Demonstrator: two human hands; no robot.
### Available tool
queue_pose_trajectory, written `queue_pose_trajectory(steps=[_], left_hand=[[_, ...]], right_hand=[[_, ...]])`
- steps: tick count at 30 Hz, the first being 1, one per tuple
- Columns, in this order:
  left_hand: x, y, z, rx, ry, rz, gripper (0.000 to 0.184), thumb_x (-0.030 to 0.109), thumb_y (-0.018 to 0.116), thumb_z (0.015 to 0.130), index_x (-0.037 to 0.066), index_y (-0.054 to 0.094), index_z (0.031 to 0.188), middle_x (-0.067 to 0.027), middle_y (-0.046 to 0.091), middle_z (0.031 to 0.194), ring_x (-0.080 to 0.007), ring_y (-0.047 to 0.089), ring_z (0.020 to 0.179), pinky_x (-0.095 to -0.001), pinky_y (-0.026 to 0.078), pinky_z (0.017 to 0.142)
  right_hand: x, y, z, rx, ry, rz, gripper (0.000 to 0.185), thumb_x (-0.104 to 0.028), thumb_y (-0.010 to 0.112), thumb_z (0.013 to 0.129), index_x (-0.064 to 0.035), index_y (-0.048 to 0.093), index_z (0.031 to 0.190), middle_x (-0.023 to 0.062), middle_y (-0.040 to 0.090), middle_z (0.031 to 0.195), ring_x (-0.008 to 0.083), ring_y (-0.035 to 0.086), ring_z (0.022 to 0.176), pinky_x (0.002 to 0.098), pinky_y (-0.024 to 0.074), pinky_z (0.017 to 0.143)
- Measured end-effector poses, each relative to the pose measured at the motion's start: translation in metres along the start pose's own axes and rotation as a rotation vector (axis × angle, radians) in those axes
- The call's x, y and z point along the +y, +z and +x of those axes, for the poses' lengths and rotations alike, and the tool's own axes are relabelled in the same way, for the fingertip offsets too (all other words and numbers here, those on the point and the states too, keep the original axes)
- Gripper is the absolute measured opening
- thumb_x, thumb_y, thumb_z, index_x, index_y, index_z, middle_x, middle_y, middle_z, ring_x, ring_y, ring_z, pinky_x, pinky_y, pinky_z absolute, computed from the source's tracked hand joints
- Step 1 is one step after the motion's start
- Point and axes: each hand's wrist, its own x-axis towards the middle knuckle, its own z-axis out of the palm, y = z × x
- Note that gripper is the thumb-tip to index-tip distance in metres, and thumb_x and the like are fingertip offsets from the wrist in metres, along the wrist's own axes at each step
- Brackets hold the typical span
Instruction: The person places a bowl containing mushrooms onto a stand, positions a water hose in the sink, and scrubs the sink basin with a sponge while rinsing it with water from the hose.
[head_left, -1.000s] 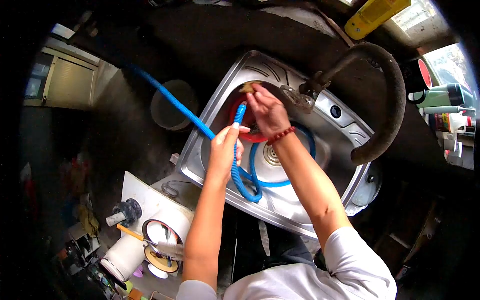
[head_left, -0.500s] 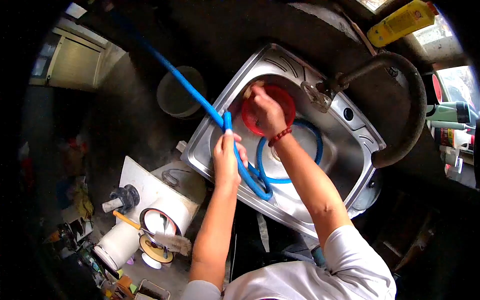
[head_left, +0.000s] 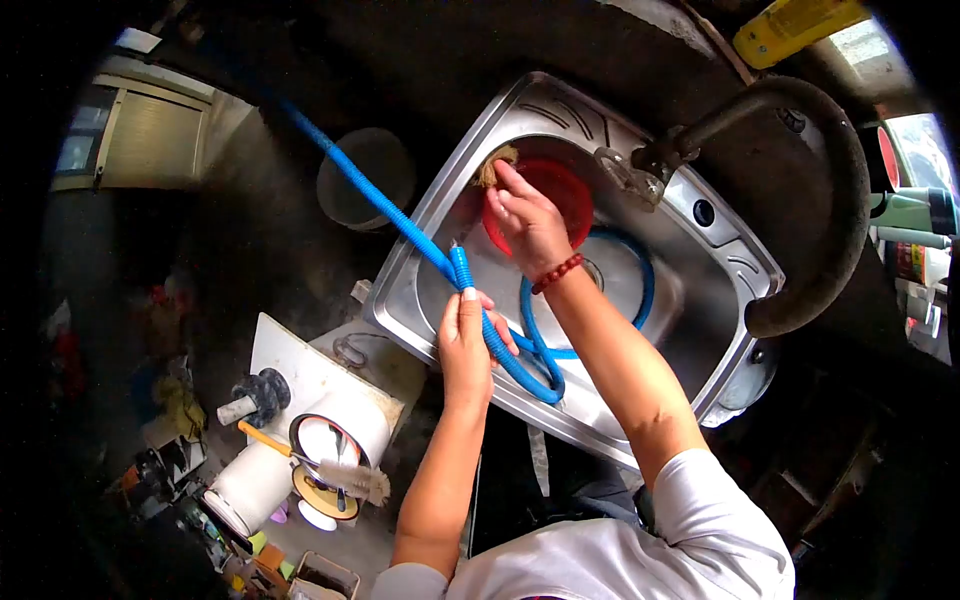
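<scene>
Blue hose [head_left: 522,376] lies in the left hand [head_left: 466,340] (right hand [head_left: 533,228] apart).

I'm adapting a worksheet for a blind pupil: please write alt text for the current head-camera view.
A left hand grips a blue hose over a metal sink, while the right hand, above a red bowl, is close to a tan scrubber. A dark tap arches at the right.

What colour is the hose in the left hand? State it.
Blue: the hose in the left hand shows best in the head view, the only one.
</scene>
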Motion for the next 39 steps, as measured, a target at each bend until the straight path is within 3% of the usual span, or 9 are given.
queue_pose_trajectory(steps=[2, 7, 10, 14, 16, 18, 25, 32, 39], left_hand=[[0.001, -0.001, 0.0, 0.036, 0.016, -0.031, 0.033, 0.038, 0.039, 0.098, 0.008, 0.048, 0.087, -0.0039, 0.051, 0.054, -0.0115, 0.049, 0.041, -0.0194, 0.029, 0.034], [-0.001, -0.005, -0.004, 0.063, -0.002, -0.078, 0.034, 0.039, 0.043, 0.097, 0.007, 0.048, 0.087, -0.0038, 0.05, 0.054, -0.0125, 0.049, 0.04, -0.0205, 0.032, 0.033], [0.0, -0.003, -0.004, 0.056, 0.001, -0.057, 0.034, 0.039, 0.042, 0.097, 0.007, 0.048, 0.087, -0.0037, 0.05, 0.054, -0.0126, 0.049, 0.039, -0.0203, 0.032, 0.033], [0.003, 0.003, 0.0, -0.052, -0.013, 0.011, 0.033, 0.037, 0.04, 0.098, 0.007, 0.048, 0.087, -0.0039, 0.05, 0.053, -0.0123, 0.048, 0.04, -0.0201, 0.03, 0.033], [0.005, 0.009, 0.003, -0.064, -0.04, -0.012, 0.032, 0.036, 0.04, 0.098, 0.007, 0.048, 0.088, -0.0041, 0.05, 0.053, -0.0119, 0.048, 0.039, -0.0195, 0.03, 0.033], [0.004, 0.011, 0.007, -0.138, -0.074, -0.029, 0.032, 0.036, 0.04, 0.098, 0.007, 0.048, 0.088, -0.0042, 0.051, 0.054, -0.0113, 0.048, 0.039, -0.0188, 0.029, 0.032], [0.012, 0.002, 0.006, -0.202, -0.081, 0.025, 0.034, 0.039, 0.041, 0.098, 0.007, 0.048, 0.088, -0.0037, 0.052, 0.054, -0.0102, 0.05, 0.04, -0.018, 0.028, 0.033], [0.012, -0.006, 0.003, -0.203, -0.083, 0.019, 0.034, 0.039, 0.04, 0.098, 0.008, 0.048, 0.088, -0.0034, 0.052, 0.054, -0.0095, 0.05, 0.041, -0.0179, 0.027, 0.033], [0.009, -0.009, 0.005, -0.214, -0.078, 0.01, 0.033, 0.038, 0.039, 0.099, 0.008, 0.048, 0.088, -0.0032, 0.051, 0.054, -0.0097, 0.05, 0.041, -0.0178, 0.027, 0.033]], right_hand=[[0.019, -0.004, 0.01, 0.037, -0.288, -0.529, 0.05, -0.006, 0.056, 0.086, 0.0019, 0.042, 0.134, 0.0111, 0.049, 0.132, 0.018, 0.046, 0.121, 0.0278, 0.0351, 0.101], [0.045, -0.011, -0.02, -0.244, -0.076, -0.665, 0.036, -0.013, 0.058, 0.089, 0.0002, 0.053, 0.123, 0.0065, 0.056, 0.118, 0.0144, 0.053, 0.11, 0.0275, 0.0427, 0.094], [0.032, 0.01, -0.018, -0.121, 0.065, -0.445, 0.031, -0.009, 0.059, 0.088, -0.0006, 0.055, 0.118, 0.0041, 0.062, 0.104, 0.0107, 0.059, 0.093, 0.0253, 0.0475, 0.086], [-0.006, 0.011, 0.014, 0.193, -0.214, -0.231, 0.024, -0.005, 0.06, 0.086, 0.0031, 0.058, 0.108, 0.0057, 0.063, 0.094, 0.0127, 0.059, 0.082, 0.0252, 0.0498, 0.075], [-0.02, -0.031, 0.043, 0.092, -0.231, 0.222, 0.016, -0.002, 0.062, 0.084, 0.0047, 0.059, 0.098, 0.0089, 0.063, 0.091, 0.0176, 0.06, 0.083, 0.0274, 0.0515, 0.079], [-0.038, -0.027, 0.038, 0.439, -0.147, 0.539, 0.013, 0.002, 0.063, 0.082, 0.0053, 0.059, 0.093, 0.0121, 0.062, 0.089, 0.0224, 0.06, 0.084, 0.0313, 0.0523, 0.085], [-0.062, -0.053, -0.011, 0.753, -0.343, 0.647, 0.028, 0.004, 0.042, 0.088, 0.0084, 0.05, 0.115, 0.021, 0.056, 0.114, 0.0311, 0.057, 0.103, 0.0378, 0.0513, 0.09], [-0.037, -0.035, 0.045, 0.401, -0.089, 0.472, 0.022, -0.011, 0.06, 0.087, -0.002, 0.059, 0.107, 0.0101, 0.061, 0.106, 0.0254, 0.055, 0.098, 0.0365, 0.0504, 0.085], [-0.028, -0.047, 0.061, 0.339, -0.073, 0.377, 0.016, -0.011, 0.059, 0.088, -0.0022, 0.059, 0.1, 0.012, 0.063, 0.098, 0.0256, 0.061, 0.087, 0.0372, 0.0526, 0.079]])
